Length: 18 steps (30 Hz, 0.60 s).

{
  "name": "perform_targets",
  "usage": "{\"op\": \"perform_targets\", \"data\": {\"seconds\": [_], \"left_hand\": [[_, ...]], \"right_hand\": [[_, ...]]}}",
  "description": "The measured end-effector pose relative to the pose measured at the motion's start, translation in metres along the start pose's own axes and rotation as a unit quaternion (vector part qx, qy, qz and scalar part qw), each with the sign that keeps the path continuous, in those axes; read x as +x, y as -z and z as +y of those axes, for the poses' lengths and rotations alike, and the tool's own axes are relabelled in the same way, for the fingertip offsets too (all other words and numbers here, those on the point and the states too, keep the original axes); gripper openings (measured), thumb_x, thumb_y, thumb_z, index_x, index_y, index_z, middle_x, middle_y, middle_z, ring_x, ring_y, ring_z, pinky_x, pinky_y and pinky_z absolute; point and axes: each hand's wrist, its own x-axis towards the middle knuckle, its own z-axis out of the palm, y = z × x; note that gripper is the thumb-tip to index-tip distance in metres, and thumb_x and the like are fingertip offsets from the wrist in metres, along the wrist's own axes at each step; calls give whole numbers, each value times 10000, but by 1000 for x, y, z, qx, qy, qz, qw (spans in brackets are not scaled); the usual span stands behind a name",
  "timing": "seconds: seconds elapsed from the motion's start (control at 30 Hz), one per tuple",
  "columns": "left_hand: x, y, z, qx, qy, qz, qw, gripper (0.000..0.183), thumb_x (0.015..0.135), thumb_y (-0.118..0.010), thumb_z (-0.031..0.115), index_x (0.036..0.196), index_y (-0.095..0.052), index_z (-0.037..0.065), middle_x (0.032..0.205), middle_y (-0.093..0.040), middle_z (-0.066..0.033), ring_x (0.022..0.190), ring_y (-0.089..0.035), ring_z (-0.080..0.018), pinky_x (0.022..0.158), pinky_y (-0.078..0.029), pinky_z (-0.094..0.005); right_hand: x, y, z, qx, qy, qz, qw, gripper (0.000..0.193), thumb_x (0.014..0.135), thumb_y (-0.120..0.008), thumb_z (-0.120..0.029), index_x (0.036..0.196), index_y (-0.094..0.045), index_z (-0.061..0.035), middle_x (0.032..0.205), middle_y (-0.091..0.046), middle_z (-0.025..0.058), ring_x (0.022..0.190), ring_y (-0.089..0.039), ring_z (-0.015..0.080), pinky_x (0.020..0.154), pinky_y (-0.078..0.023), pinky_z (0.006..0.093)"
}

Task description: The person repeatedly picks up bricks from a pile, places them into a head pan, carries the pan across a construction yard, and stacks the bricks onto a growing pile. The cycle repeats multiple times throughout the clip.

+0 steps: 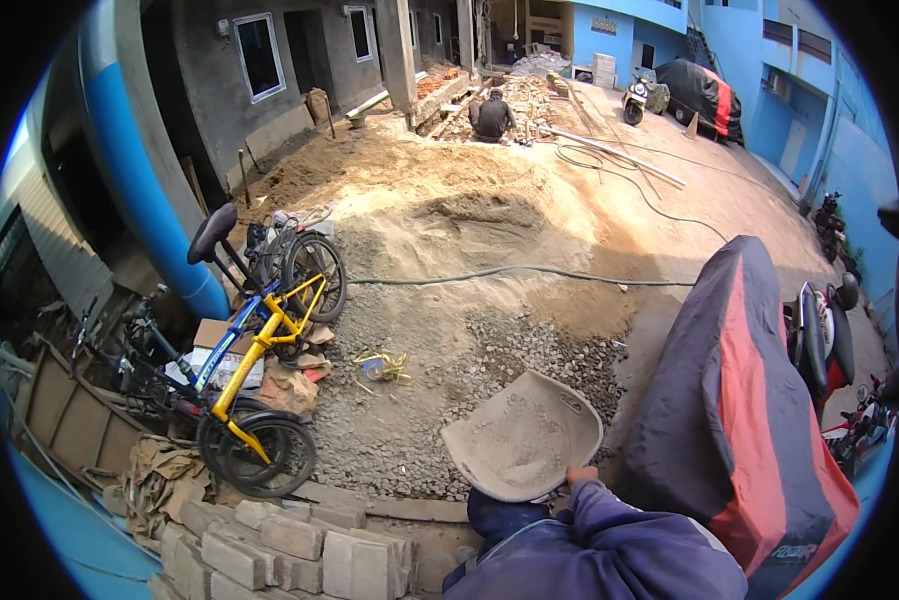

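Bright daylight, soft shadows, sharp centre, fisheye bending, black vignette rim.

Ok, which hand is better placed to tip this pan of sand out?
Right, probably. The right hand grips the near rim of the pan, thumb on top, with its sleeve coming up from below. The left hand is not in view.

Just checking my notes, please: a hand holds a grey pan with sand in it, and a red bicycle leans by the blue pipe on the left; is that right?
Not quite: in the head view the bicycle is yellow and blue, not red. The rest holds: the right hand grips the grey pan with sand in it, and the bicycle leans by the blue pipe on the left.
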Motion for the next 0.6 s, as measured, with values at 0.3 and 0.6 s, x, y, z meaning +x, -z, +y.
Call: {"op": "perform_targets", "data": {"seconds": [0.3,0.6], "left_hand": [[61,86,146,-10,-69,-49,996,534,957,-545,489,1011,-694,-21,1019,-714,-208,925,-691,-362,840,-536,-470],[149,249,497,-19,-162,-132,978,530,981,-566,446,1157,-651,-47,1090,-715,-182,947,-698,-304,871,-534,-416]], "right_hand": [[142,-21,-9,199,-14,41,979,514,701,-711,-231,1069,-678,127,1054,-696,321,1007,-695,416,899,-520,443],[243,-33,-125,252,-129,9,959,524,743,-671,-55,1224,-550,113,1109,-656,235,898,-703,420,635,-634,538]]}}
